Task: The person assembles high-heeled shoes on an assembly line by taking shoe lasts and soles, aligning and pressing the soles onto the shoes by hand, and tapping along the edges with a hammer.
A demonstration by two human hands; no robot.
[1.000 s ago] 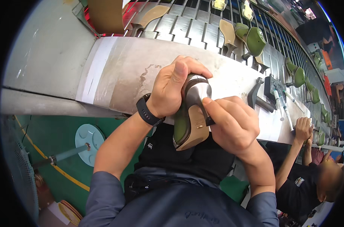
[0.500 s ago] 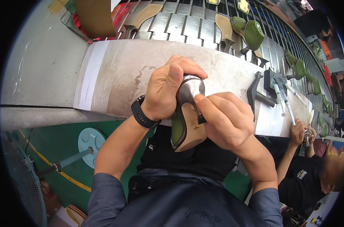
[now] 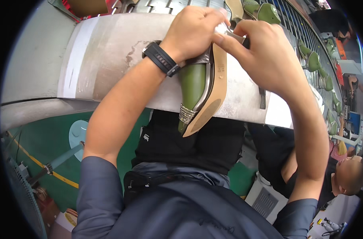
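Above the grey table (image 3: 109, 51), our left hand (image 3: 193, 30) and right hand (image 3: 265, 51) both close around a green shoe last (image 3: 192, 85) wearing a tan-soled sandal (image 3: 214, 89), likely stiff and light, best gripped at its heel end.

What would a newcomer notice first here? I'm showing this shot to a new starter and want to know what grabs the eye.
First, the shoe at the centre: a green form with a tan sole facing up and a glittery band near its toe, gripped at the heel end by the left hand and right hand. Next, the black watch on the left wrist. Then the row of green shoe forms on the slatted line at the upper right.
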